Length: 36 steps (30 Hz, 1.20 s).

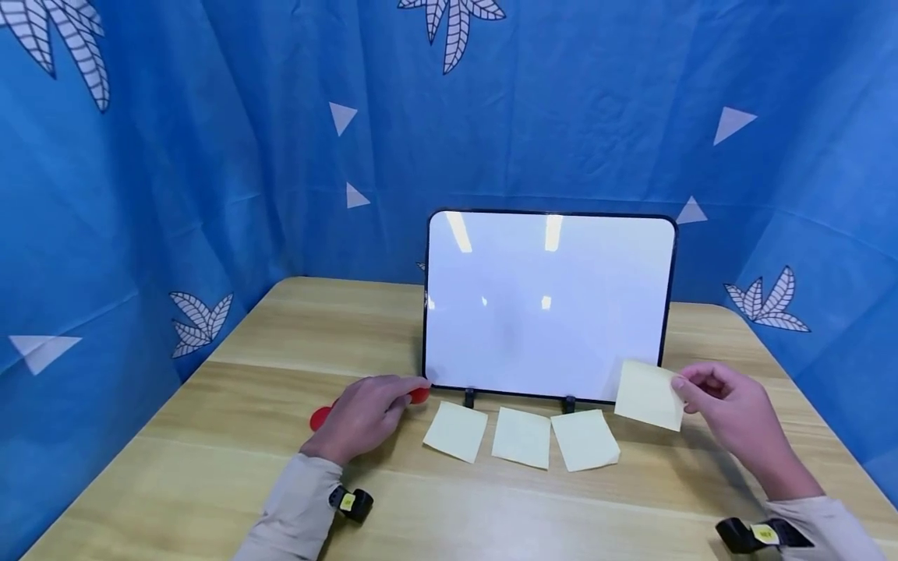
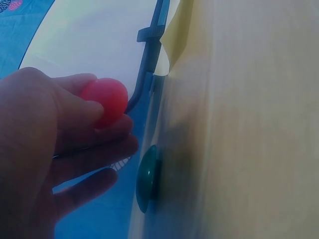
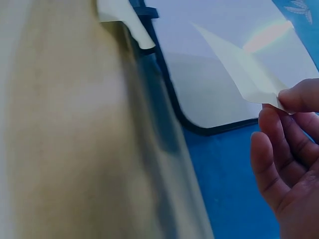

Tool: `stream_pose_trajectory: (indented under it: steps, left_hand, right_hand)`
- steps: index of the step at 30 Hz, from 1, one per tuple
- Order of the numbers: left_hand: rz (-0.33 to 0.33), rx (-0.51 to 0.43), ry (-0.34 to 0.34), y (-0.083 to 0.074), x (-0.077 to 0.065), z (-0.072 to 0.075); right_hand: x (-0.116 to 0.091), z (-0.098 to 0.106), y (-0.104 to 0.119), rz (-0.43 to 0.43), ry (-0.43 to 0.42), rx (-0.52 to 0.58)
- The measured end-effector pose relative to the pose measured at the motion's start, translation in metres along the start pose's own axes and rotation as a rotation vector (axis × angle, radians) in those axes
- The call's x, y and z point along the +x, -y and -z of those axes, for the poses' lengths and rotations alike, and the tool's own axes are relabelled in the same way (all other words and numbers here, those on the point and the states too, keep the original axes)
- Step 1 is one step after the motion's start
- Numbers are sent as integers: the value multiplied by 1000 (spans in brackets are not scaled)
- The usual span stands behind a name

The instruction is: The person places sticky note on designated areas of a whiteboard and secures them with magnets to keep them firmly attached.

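Between the thumb and fingers of my left hand is a round red magnet, held near the lower left corner of the whiteboard. A second red disc lies on the table beside that hand. The left wrist view shows a green domed magnet on the table, hidden from the head view. My right hand pinches the right edge of a pale yellow sticky note, which hangs before the board's lower right corner. In the right wrist view the note looks tilted and slightly bent.
Three more pale yellow notes lie in a row before the board: left note, middle note, right note with a curled corner. Black stand feet hold the board up on the wooden table. A blue curtain hangs behind.
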<state>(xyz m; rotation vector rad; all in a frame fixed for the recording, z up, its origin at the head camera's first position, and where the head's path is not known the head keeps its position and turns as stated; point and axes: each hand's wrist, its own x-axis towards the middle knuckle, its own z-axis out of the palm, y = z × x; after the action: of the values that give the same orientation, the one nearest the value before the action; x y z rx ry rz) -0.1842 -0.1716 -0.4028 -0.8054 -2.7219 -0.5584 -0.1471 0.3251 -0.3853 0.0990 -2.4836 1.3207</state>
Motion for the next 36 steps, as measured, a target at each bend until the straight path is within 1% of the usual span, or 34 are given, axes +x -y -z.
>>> stream_pose_trajectory:
  steps: [3,11,14,16,19,23,27,32,36]
  left_hand:
    - [8,0,-6,0,-1,1]
    - [-24,26,-37,1,1,1]
    - [-31,25,-49,2,1,0]
    - [-40,23,-56,3,2,0]
    - [-55,24,-66,4,2,-2]
    - [-67,28,-66,3,3,-4]
    - [-45,28,-68,2,4,-3]
    - [-4,17,-61,1,4,-3]
    - [9,19,-50,1,3,-3]
  right_hand:
    - [7,1,4,7,9,-2]
    - [20,5,15,-30,6,-2]
    - [27,7,20,-36,4,-21]
    - [32,8,22,-19,2,-33]
    - [37,8,24,1,-4,-22]
    - [38,9,23,15,-14,-15]
    - [40,9,23,15,-35,-21]
    - [49,7,28,31,-55,-27]
    - [55,4,32,45,-63,-11]
